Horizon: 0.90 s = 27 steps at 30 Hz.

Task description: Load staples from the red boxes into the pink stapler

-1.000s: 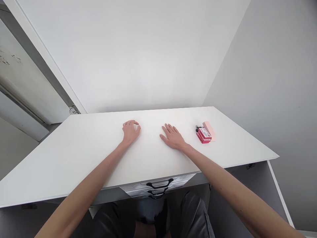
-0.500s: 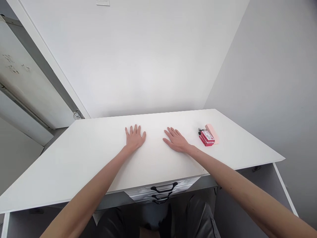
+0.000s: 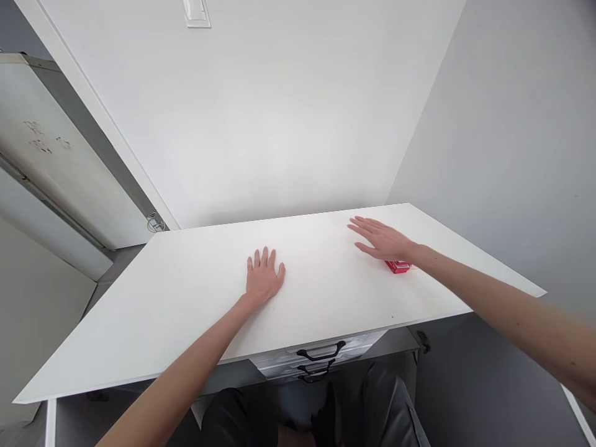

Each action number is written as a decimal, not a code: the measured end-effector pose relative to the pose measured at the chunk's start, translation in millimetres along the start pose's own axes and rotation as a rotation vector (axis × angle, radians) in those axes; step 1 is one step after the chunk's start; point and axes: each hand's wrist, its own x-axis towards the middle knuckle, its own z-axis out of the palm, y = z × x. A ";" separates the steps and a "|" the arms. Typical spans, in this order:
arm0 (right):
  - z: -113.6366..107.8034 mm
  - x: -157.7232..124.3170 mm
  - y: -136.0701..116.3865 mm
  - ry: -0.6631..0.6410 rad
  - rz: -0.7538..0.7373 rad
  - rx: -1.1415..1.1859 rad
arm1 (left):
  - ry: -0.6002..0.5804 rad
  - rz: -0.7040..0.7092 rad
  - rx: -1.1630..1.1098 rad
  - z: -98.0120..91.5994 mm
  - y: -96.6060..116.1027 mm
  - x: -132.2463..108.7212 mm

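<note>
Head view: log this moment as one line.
left hand: open, palm down on white tabletop | right hand: open, partly hiding red box, contact unclear | grasp: none visible

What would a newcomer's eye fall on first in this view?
Probably the red box, vivid on the white tabletop, right of centre and partly hidden by the right hand. Next, perhaps, the left hand, fingers spread left of centre, and the black drawer handles below the near edge.
</note>
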 end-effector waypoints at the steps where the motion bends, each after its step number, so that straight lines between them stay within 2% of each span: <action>1: -7.3 -4.7 4.0 0.010 0.017 0.014 | 0.003 0.005 -0.008 0.2 0.3 -2.5; 4: -23.1 -18.7 11.6 0.011 0.103 0.047 | 0.025 0.015 -0.034 2.3 1.1 -9.7; 7: -28.6 -34.8 16.8 0.090 0.369 0.178 | 0.051 0.023 -0.053 5.3 2.4 -15.3; 10: -23.7 -54.3 25.1 0.237 0.654 0.459 | 0.059 0.021 -0.048 6.6 3.9 -18.4; 13: -9.3 -73.7 33.3 0.340 0.805 0.755 | 0.052 0.014 -0.043 5.5 5.0 -19.3; 16: 9.4 -86.9 32.0 0.440 0.854 1.016 | 0.041 0.010 -0.050 4.0 5.2 -19.3; 19: 25.1 -91.1 22.1 0.446 0.850 1.184 | 0.032 0.015 -0.042 3.7 4.3 -19.3; 27: 39.0 -79.2 13.6 0.492 0.885 1.242 | 0.056 0.021 -0.078 4.6 0.4 -20.2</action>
